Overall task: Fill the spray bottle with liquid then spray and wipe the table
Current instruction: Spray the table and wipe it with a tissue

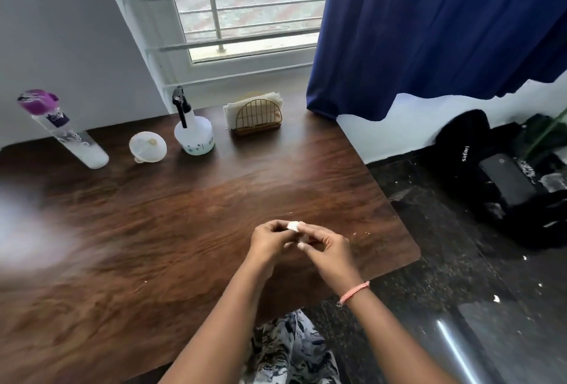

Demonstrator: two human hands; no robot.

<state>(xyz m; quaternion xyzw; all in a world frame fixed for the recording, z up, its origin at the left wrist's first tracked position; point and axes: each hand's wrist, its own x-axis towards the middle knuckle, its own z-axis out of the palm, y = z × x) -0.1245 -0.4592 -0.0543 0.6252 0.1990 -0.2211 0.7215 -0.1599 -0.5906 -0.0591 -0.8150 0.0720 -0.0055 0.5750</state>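
Note:
A white spray bottle [194, 133] with a black trigger head stands upright at the back of the brown wooden table [171, 224]. Left of it lies a clear funnel [148, 147], and further left stands a tall clear bottle [63, 129] with a purple cap. A gold wire holder [257, 116] with white tissues stands right of the spray bottle. Above the table's near right part, my left hand [268, 241] and my right hand [326, 250] are together, both pinching a small crumpled white tissue wad [294, 226].
A window with bars is behind the table, and a blue curtain [429, 30] hangs at the right. Black bags [497, 175] sit on the dark floor to the right. Small white crumbs lie on the table near its right edge. A blurred white patch covers the left side.

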